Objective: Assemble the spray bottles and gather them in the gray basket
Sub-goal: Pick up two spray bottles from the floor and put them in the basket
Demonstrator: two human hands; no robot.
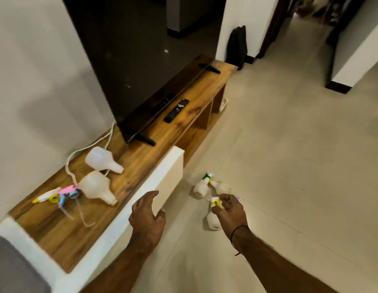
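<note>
Two headless white bottles (103, 159) (97, 187) lie on their sides on the wooden TV stand (141, 157). Beside them lie loose spray heads, a pink one (67, 190) and a white and yellow one (45, 197), with thin tubes. On the floor stand assembled bottles, one with a green head (201, 186). My right hand (230, 210) is closed around the yellow spray head of another white bottle (212, 218) above the floor. My left hand (147, 214) hovers open over the stand's white front edge. No gray basket shows clearly.
A large TV (141, 60) stands on the stand with a remote (176, 111) in front. A white cable (88, 149) runs behind the bottles. A gray object (12, 267) fills the bottom left corner. A dark bag (236, 47) leans against the far wall. Tiled floor stretches right.
</note>
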